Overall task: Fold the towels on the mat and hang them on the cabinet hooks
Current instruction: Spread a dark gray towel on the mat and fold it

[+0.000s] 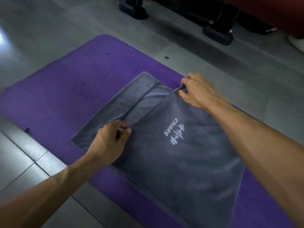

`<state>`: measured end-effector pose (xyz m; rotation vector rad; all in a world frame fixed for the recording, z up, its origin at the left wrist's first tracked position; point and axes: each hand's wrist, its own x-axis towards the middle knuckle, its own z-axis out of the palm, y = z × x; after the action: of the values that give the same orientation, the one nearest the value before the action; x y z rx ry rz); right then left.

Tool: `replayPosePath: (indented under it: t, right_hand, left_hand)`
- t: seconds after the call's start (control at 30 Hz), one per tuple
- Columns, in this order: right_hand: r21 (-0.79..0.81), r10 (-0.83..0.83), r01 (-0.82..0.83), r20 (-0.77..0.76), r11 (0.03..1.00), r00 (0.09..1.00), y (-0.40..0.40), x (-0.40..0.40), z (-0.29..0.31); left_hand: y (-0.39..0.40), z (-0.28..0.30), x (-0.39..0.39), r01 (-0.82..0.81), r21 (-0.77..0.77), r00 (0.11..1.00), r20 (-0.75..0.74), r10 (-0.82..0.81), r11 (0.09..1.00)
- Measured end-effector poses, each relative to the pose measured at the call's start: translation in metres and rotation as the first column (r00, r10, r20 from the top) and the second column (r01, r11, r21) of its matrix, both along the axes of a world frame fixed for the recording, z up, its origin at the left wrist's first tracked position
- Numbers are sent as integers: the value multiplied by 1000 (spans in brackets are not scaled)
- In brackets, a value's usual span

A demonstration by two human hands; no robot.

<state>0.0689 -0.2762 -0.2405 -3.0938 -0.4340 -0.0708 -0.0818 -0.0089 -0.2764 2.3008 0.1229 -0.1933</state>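
A grey towel (pixel 181 162) with white "CHARS" lettering lies on the purple mat (pixel 65 89). Its upper layer is folded over, leaving a strip of the lower layer showing at the far left. My left hand (pixel 111 139) pinches the near corner of the folded layer's edge. My right hand (pixel 195 89) pinches the far corner of the same edge, which is lifted slightly off the layer below. Both forearms reach in from the bottom of the view. No cabinet or hooks are in sight.
Grey tiled floor (pixel 32 163) surrounds the mat. Black feet of a piece of equipment (pixel 217 33) stand on the floor beyond the mat, with a dark red surface (pixel 279 10) at the top right.
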Motion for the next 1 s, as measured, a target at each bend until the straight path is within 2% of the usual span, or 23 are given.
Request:
replayPosePath:
  t: [0.23, 0.4, 0.5, 0.57, 0.67, 0.77, 0.83, 0.9, 0.93, 1.0]
  right_hand:
    - [35, 87, -87, 4, 996, 996, 92, 62, -8]
    - [-29, 146, -148, -58, 989, 988, 143, 87, -38]
    - [-77, 125, -136, -128, 988, 984, 164, 96, -66]
    - [-93, 84, -102, -178, 990, 980, 173, 96, -85]
    - [-5, 38, -40, -188, 999, 981, 177, 94, -101]
    - [13, 80, -80, -84, 997, 993, 177, 84, -103]
    - [75, 166, -165, -5, 983, 986, 175, 64, -109]
    - [102, 316, -311, -45, 945, 948, 172, 41, -121]
    - [86, 375, -367, -108, 926, 921, 168, 34, -127]
    - [62, 372, -368, -205, 928, 905, 153, 40, -135]
  left_hand:
    - [64, -12, 26, -152, -86, 987, -62, 147, 985]
    - [100, -31, 34, -135, 59, 989, -48, 138, 989]
    - [115, -48, 38, -124, 171, 990, -45, 133, 977]
    - [120, -60, 39, -51, 318, 997, -40, 67, 947]
    - [120, -70, 41, 78, 509, 997, -39, -67, 857]
    - [118, -72, 46, 51, 589, 983, 112, -144, 806]
    - [104, -73, 53, 76, 599, 944, 214, -250, 797]
    - [82, -79, 60, 162, 541, 907, 248, -340, 826]
    - [71, -83, 63, 214, 499, 911, 208, -356, 839]
    - [57, -95, 68, 286, 475, 928, 80, -365, 832]
